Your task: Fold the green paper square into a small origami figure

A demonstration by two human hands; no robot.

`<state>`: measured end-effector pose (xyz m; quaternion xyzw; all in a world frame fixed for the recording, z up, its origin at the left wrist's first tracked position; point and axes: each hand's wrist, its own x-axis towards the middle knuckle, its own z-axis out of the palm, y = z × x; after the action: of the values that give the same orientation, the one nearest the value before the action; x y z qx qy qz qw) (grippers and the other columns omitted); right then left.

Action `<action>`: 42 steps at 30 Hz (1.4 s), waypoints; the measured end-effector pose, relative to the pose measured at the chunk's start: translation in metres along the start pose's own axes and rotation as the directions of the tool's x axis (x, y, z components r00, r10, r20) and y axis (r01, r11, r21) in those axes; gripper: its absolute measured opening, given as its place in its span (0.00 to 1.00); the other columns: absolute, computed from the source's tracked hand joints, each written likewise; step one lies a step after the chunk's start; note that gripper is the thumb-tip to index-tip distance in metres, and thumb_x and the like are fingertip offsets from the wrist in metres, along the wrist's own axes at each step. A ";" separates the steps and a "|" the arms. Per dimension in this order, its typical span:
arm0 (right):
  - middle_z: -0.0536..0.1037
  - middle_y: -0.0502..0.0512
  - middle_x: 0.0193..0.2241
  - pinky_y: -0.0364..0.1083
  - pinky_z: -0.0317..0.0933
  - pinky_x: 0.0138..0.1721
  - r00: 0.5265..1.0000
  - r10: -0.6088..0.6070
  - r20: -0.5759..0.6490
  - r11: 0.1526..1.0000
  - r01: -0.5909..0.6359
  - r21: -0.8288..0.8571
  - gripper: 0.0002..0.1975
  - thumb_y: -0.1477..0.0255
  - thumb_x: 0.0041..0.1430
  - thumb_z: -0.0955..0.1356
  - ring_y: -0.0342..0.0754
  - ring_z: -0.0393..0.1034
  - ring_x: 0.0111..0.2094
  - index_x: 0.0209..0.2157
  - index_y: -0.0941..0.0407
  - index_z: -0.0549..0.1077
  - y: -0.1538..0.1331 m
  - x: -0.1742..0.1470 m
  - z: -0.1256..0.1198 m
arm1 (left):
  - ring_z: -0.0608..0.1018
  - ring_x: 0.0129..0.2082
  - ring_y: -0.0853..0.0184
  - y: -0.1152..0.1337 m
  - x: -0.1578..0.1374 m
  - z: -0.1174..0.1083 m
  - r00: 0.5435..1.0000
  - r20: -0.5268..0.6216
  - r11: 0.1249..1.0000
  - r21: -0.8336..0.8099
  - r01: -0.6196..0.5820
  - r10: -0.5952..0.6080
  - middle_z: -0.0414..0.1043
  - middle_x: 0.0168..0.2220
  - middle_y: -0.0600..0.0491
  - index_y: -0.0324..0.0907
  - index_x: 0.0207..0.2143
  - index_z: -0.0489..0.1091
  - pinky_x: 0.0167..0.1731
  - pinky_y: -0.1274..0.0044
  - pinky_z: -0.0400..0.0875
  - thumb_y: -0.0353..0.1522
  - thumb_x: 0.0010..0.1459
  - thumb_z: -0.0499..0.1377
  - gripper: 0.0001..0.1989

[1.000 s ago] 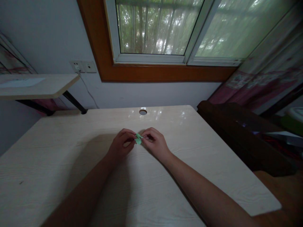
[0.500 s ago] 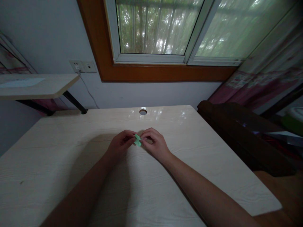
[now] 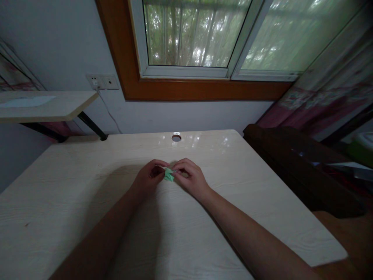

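Note:
A small piece of folded green paper (image 3: 169,175) is pinched between my two hands, above the middle of the pale wood-grain table (image 3: 221,229). My left hand (image 3: 148,177) grips its left side with thumb and fingertips. From the other side, my right hand (image 3: 191,175) pinches the right edge, its fingers curled. The fingertips partly cover the paper, so its full folded shape is hard to make out.
Near the table's back edge is a round cable hole (image 3: 176,138). A raised shelf (image 3: 58,107) on black legs stands at the back left. Behind are a wall socket (image 3: 101,82) and a window (image 3: 192,39). Dark wooden furniture (image 3: 291,167) borders the right side.
The green paper has turned slightly between my fingers and shows a more compact outline. Both hands stay in nearly the same place.

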<state>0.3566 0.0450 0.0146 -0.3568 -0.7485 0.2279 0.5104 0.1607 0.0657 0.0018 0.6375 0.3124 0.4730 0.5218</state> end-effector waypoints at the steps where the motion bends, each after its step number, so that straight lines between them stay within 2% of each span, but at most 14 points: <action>1: 0.76 0.55 0.36 0.46 0.68 0.39 1.000 0.002 0.008 1.000 -0.002 0.004 0.03 0.73 0.60 0.69 0.46 0.71 0.39 0.37 0.53 0.75 -0.001 0.000 0.000 | 0.78 0.38 0.67 0.000 0.000 0.000 1.000 0.009 1.000 -0.001 -0.010 0.010 0.75 0.43 0.47 0.40 0.41 0.71 0.41 0.74 0.74 0.32 0.56 0.64 0.10; 4: 0.76 0.56 0.37 0.46 0.68 0.39 0.999 -0.015 0.035 1.000 0.014 0.009 0.05 0.73 0.61 0.69 0.47 0.72 0.40 0.39 0.53 0.76 -0.001 0.000 0.000 | 0.78 0.42 0.65 -0.001 0.001 -0.001 0.999 0.049 1.000 -0.014 -0.013 0.014 0.75 0.44 0.46 0.40 0.38 0.72 0.45 0.71 0.74 0.33 0.56 0.64 0.09; 7: 0.76 0.56 0.38 0.46 0.69 0.40 0.999 -0.031 0.044 0.999 0.031 0.008 0.06 0.74 0.60 0.69 0.47 0.72 0.40 0.39 0.52 0.76 0.000 -0.001 0.000 | 0.79 0.42 0.64 -0.001 0.002 0.000 0.998 0.056 0.999 -0.035 -0.006 0.008 0.76 0.44 0.46 0.39 0.38 0.73 0.45 0.71 0.74 0.33 0.55 0.65 0.09; 12: 0.76 0.56 0.37 0.46 0.68 0.40 0.999 -0.027 -0.021 0.999 0.027 -0.030 0.07 0.78 0.58 0.68 0.47 0.72 0.39 0.37 0.53 0.76 0.002 -0.002 -0.001 | 0.79 0.37 0.66 0.004 0.001 0.000 1.000 0.018 1.000 -0.014 0.009 -0.009 0.76 0.45 0.46 0.41 0.42 0.72 0.41 0.73 0.75 0.34 0.55 0.65 0.12; 15: 0.76 0.55 0.36 0.47 0.68 0.40 0.997 -0.021 -0.068 0.998 0.017 -0.062 0.08 0.78 0.58 0.68 0.47 0.71 0.38 0.37 0.52 0.76 0.002 -0.001 -0.003 | 0.79 0.40 0.65 0.009 0.000 0.000 0.999 0.043 0.999 -0.036 0.019 -0.018 0.75 0.47 0.45 0.40 0.44 0.71 0.43 0.71 0.74 0.34 0.57 0.63 0.13; 18: 0.76 0.55 0.35 0.47 0.68 0.39 0.997 -0.031 -0.070 0.995 0.024 -0.099 0.08 0.78 0.59 0.68 0.47 0.71 0.39 0.37 0.52 0.76 0.000 0.000 -0.003 | 0.79 0.39 0.65 0.009 0.000 0.000 0.998 0.064 0.997 -0.078 0.028 -0.023 0.76 0.42 0.46 0.40 0.43 0.70 0.41 0.72 0.74 0.34 0.55 0.65 0.14; 21: 0.75 0.55 0.36 0.47 0.68 0.40 0.997 -0.061 -0.044 0.990 0.055 -0.128 0.08 0.78 0.59 0.67 0.47 0.71 0.39 0.38 0.52 0.75 -0.001 -0.001 -0.001 | 0.78 0.35 0.68 0.004 0.000 0.000 0.998 0.052 0.998 -0.044 0.034 -0.032 0.75 0.35 0.52 0.40 0.40 0.70 0.38 0.76 0.74 0.34 0.52 0.67 0.14; 26: 0.75 0.55 0.35 0.47 0.68 0.40 0.997 -0.072 -0.031 0.988 0.067 -0.137 0.07 0.77 0.59 0.67 0.47 0.71 0.38 0.37 0.52 0.75 0.001 -0.002 0.002 | 0.77 0.34 0.68 -0.003 0.001 -0.002 0.998 0.035 0.998 0.048 0.051 -0.053 0.75 0.34 0.53 0.41 0.39 0.69 0.38 0.75 0.74 0.36 0.51 0.67 0.15; 33: 0.76 0.55 0.34 0.45 0.67 0.34 0.999 -0.012 -0.033 0.997 0.010 -0.077 0.05 0.75 0.59 0.69 0.47 0.71 0.36 0.37 0.52 0.76 0.002 -0.002 0.000 | 0.78 0.37 0.66 -0.004 0.000 -0.002 0.996 0.048 0.997 0.024 0.077 -0.079 0.76 0.35 0.51 0.41 0.39 0.70 0.41 0.73 0.74 0.35 0.53 0.66 0.12; 38: 0.75 0.55 0.35 0.44 0.68 0.34 1.000 0.013 -0.006 1.000 -0.013 0.021 0.07 0.77 0.58 0.69 0.46 0.71 0.36 0.37 0.53 0.77 0.000 -0.001 0.000 | 0.79 0.36 0.66 -0.001 0.001 -0.002 0.998 0.025 0.998 0.004 0.063 -0.063 0.76 0.34 0.51 0.40 0.38 0.72 0.39 0.74 0.74 0.34 0.53 0.66 0.11; 42: 0.75 0.55 0.36 0.44 0.68 0.35 0.999 0.032 -0.006 0.996 -0.032 0.081 0.07 0.77 0.57 0.69 0.45 0.72 0.37 0.36 0.53 0.77 -0.001 0.000 0.001 | 0.78 0.40 0.66 0.000 0.002 -0.001 0.999 0.041 1.000 -0.018 0.001 -0.001 0.76 0.41 0.49 0.41 0.38 0.72 0.43 0.73 0.73 0.32 0.55 0.64 0.08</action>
<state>0.3557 0.0442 0.0150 -0.3486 -0.7311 0.2648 0.5233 0.1603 0.0678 0.0024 0.6421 0.2978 0.4625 0.5340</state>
